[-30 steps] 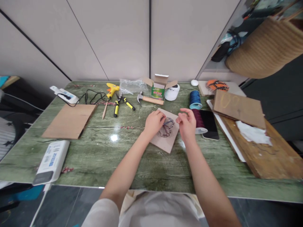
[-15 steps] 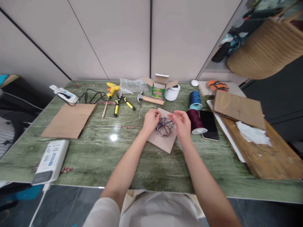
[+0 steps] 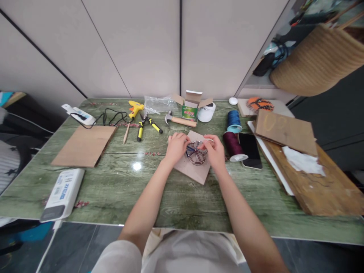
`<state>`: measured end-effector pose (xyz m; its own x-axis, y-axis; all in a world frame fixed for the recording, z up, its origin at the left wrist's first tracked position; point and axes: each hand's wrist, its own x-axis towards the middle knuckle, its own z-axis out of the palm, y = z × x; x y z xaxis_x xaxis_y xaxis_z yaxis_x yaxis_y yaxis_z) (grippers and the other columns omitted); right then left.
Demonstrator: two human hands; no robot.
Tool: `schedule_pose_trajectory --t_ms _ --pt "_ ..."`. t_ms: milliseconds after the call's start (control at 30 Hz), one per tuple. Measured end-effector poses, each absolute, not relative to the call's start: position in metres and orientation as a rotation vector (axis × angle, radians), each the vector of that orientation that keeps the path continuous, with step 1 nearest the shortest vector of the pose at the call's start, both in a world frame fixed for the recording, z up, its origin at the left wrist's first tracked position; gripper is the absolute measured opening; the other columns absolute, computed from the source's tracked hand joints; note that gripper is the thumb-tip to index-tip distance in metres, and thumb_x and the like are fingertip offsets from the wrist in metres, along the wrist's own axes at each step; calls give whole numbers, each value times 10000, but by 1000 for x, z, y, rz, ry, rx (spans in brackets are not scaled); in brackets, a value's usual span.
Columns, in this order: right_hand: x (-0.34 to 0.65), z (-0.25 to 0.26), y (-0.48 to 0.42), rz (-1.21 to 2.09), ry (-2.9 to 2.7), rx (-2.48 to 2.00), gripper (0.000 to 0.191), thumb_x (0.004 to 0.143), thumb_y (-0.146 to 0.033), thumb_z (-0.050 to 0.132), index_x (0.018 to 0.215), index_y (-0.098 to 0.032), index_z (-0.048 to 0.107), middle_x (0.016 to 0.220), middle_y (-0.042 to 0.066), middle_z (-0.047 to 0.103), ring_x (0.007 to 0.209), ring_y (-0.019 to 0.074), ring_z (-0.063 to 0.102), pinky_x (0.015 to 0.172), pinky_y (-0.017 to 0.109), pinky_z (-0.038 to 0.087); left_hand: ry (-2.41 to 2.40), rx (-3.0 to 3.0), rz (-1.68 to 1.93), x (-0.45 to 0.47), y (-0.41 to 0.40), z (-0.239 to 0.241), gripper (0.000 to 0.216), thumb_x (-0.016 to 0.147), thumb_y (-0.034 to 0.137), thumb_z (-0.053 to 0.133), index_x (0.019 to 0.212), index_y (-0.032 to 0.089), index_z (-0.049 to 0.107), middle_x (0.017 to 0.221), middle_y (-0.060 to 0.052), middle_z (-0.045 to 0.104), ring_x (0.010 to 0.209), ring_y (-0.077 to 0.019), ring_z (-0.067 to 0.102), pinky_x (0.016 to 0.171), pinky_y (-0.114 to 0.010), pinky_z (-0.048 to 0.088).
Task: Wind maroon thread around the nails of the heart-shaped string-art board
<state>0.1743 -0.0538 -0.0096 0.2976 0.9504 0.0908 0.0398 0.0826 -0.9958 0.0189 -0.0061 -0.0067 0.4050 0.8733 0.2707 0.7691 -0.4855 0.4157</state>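
Observation:
A small square wooden board (image 3: 193,172) lies on the green table (image 3: 119,182) in front of me, with a round string-and-nail pattern (image 3: 196,153) on its top. My left hand (image 3: 175,147) rests on the board's left edge, fingers curled against the pattern. My right hand (image 3: 214,149) sits at the pattern's right side with its fingers pinched together over the nails; what it pinches is too thin to make out. A dark red thread spool (image 3: 232,146) lies just right of that hand, a blue spool (image 3: 234,120) behind it.
A hammer (image 3: 180,120), open nail box (image 3: 190,106), yellow pliers (image 3: 148,125), glue gun (image 3: 134,108) and pencil (image 3: 126,132) lie along the back. A phone (image 3: 250,149) and stacked wooden boards (image 3: 309,167) are at the right, a brown board (image 3: 83,146) and white box (image 3: 62,193) at the left.
My right hand has moved left from beside the red spool onto the pattern's right side. The board and my left hand have shifted slightly to the left.

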Motion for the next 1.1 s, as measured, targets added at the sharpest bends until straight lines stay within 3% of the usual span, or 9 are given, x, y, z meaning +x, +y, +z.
schedule_pose_trajectory --t_ms 233,667,1100 --pt "176 -9 -55 939 -1084 -1360 215 819 -346 473 985 -224 536 513 -46 594 520 171 597 588 302 470 1240 2639 564 10 -4 0 121 874 283 503 864 210 599 975 -27 620 1005 -207 459 835 -354 308" --pt "172 4 -66 695 -1451 -1624 269 862 -294 405 1066 -242 574 536 -37 625 574 174 612 655 295 425 1222 2795 420 9 -12 11 186 896 278 434 909 211 608 925 -58 598 957 -211 469 780 -339 337" --pt "174 0 -64 786 -1351 -1613 285 839 -303 419 1057 -227 587 509 -31 619 534 182 600 624 306 440 1236 2781 457 11 -16 12 164 854 258 458 891 198 605 905 -63 607 960 -230 480 810 -368 344"
